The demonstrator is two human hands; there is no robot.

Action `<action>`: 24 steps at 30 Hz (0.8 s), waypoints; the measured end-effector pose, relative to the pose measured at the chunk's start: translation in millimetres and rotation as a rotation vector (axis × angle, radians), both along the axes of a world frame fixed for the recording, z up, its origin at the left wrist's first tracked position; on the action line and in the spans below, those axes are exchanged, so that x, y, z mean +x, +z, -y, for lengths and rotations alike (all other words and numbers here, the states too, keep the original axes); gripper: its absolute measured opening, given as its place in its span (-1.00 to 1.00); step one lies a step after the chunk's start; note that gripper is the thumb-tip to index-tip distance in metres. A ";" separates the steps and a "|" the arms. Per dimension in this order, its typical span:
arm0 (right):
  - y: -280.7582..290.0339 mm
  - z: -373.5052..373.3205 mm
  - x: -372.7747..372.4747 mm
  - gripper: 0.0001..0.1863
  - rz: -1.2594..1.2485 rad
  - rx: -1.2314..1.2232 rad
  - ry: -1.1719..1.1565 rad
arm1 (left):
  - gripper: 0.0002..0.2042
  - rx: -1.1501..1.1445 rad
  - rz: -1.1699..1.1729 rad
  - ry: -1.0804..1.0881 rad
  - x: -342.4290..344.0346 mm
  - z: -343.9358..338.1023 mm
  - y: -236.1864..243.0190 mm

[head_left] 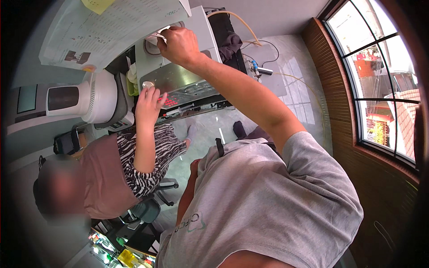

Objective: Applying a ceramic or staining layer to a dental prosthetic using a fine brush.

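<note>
My right hand (180,46) reaches over a silver machine (178,76) with its fingers pinched together. They are at a round recess in the machine's top, beside a small white piece (156,39). What exactly sits between the fingertips is hidden. My left arm (185,201) hangs down at my side. Only a bit of my left hand (194,167) shows at my hip, its fingers hidden. A co-worker's hand (149,100) is near a small pale round thing (148,84) at the machine's front edge, above a panel with lit red digits (170,101).
A person in a brown apron (105,178) stands close on the left. Beyond is a white rounded appliance (100,98). Printed sheets (111,35) hang over the machine's left side. A hose (241,22) and cables lie behind it. A wood-panelled wall with a window (380,80) is at right.
</note>
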State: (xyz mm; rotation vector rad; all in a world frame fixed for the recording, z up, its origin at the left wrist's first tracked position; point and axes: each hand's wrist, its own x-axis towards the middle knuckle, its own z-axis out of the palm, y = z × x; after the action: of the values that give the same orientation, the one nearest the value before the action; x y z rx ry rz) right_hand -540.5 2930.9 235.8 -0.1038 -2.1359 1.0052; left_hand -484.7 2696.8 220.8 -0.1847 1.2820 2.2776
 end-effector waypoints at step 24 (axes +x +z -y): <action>-0.3 -8.3 -0.8 -0.80 0.059 0.074 0.057 | -0.80 -1.772 -1.694 -0.402 -58.3 -11.5 -76.0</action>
State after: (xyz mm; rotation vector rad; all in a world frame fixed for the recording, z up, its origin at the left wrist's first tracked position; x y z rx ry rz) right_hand -541.3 2939.2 235.6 -0.0374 -2.2383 0.9653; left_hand -543.0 2708.3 144.8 1.4450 3.0968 -0.1507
